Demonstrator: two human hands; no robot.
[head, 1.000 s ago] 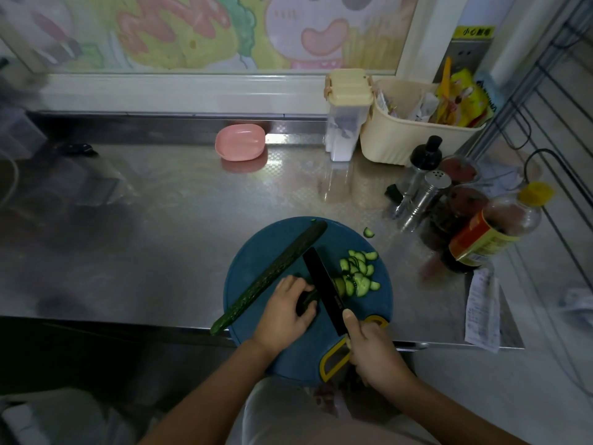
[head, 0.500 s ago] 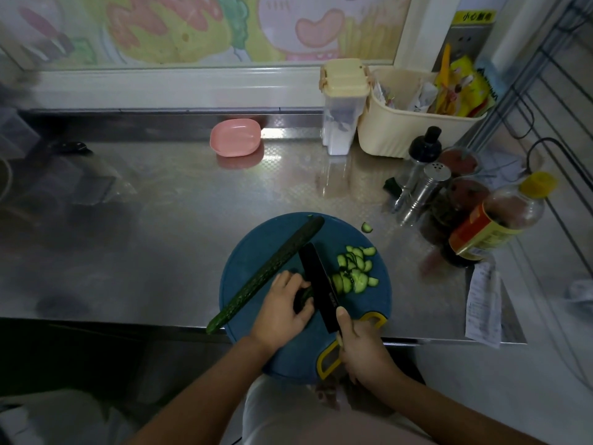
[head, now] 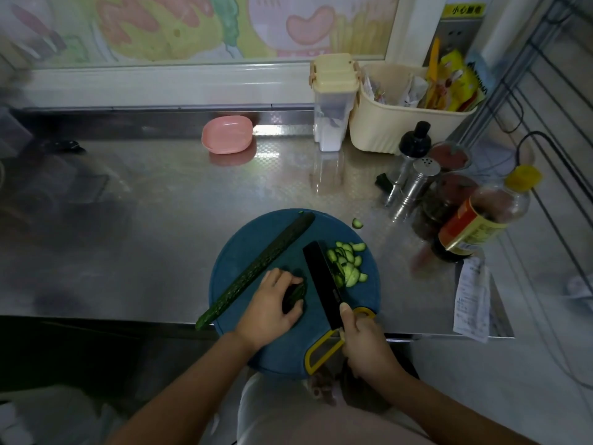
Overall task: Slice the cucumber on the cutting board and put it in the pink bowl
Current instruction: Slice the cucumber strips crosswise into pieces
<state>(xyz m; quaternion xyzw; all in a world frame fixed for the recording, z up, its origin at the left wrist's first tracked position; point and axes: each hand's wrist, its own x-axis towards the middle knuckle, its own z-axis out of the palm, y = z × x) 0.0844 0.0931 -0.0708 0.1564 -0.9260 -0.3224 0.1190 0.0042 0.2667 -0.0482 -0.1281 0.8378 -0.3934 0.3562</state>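
A round blue cutting board (head: 256,245) lies at the counter's near edge. On it, a long cucumber half (head: 260,268) lies diagonally, its lower end past the board's left rim. My left hand (head: 272,306) grips a short dark cucumber stub (head: 293,295) with curled fingers. My right hand (head: 362,342) holds the black knife (head: 321,281) by its handle, forefinger along the spine; the blade stands just right of the stub. A heap of green slices (head: 348,264) lies to the blade's right. The pink bowl (head: 227,134) sits at the back of the counter.
One stray slice (head: 357,223) lies on the steel counter beyond the board. At the right stand a sauce bottle (head: 475,226), dark jars, a metal shaker (head: 414,187) and a black-capped bottle. A cream basket (head: 401,123) and clear container (head: 332,101) sit behind. A paper receipt (head: 473,300) lies at right.
The knife blade has shifted slightly away from the stub toward the slices, leaving a gap. My left hand still grips the stub, which now shows more between the fingers.
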